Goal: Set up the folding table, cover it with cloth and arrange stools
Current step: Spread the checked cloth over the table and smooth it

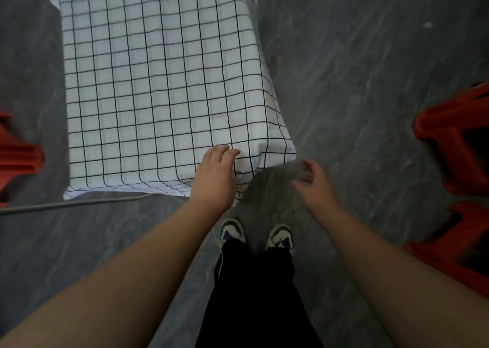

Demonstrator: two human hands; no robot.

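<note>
- Where the checked cloth (pixel 164 83) is draped over the table, its near corner is touched by the left hand (pixel 215 178), fingers relaxed.
- Nothing is held by the right hand (pixel 315 186), fingers loosely spread.
- Red stools (pixel 455 146) are seen at both sides.

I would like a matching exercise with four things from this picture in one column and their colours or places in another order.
Things:
1. cloth
2. stools
3. left hand
4. right hand

States:
A. red, on the floor at the sides
B. white with a dark grid, over the table
C. in the air, touching nothing
D. resting on the cloth's near corner

Pairs: 1-B, 2-A, 3-D, 4-C
</note>
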